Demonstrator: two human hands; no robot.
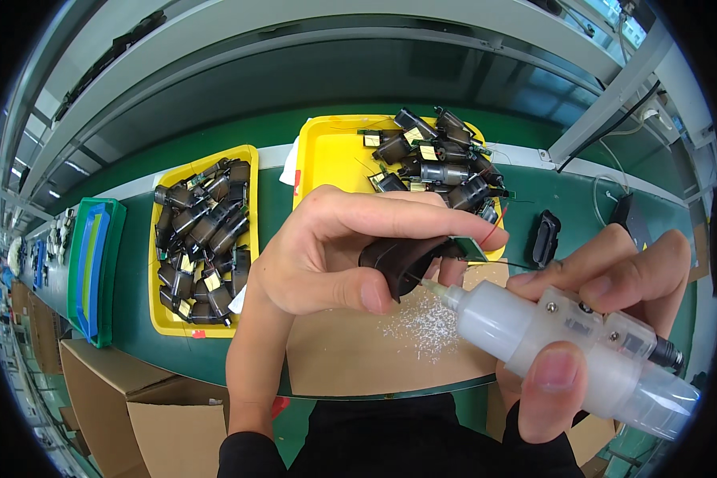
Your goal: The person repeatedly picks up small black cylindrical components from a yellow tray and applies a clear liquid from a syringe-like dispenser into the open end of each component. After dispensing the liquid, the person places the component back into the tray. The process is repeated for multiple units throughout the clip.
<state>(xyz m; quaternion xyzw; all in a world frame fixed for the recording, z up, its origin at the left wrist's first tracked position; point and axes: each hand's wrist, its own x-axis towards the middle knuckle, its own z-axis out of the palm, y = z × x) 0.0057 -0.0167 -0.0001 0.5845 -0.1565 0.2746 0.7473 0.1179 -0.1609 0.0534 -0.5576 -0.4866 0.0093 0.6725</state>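
While pinching the dark shell (pixel 400 264) between thumb and fingers of the left hand (pixel 315 243), holds the white tool (pixel 498 323) in the right hand (pixel 613 279), with thumb on one side and curled fingers on the other. Has the shell raised over the brown cardboard (pixel 334 358), just in front of the right yellow tray (pixel 315 159). Points the thin tip (pixel 433 285) at the shell's opening; cannot tell whether touching the inner wall or just short of it.

Could skid off the curved wall by pushing too hard at a slant, then jab the left fingers, being so near. Could scratch the shell the same way. Might snag the thin dark wire (pixel 502 265) running from the green board (pixel 466 248) toward the right hand, and tug it loose by pulling back carelessly. Cannot tell if pinching that wire or only passing in front. Could bend the board or strain the red wire (pixel 495 225) by squeezing too firmly near the left fingertips. With too loose a pinch, could drop the shell onto the white specks (pixel 429 328) scattered below and pick up dirt.
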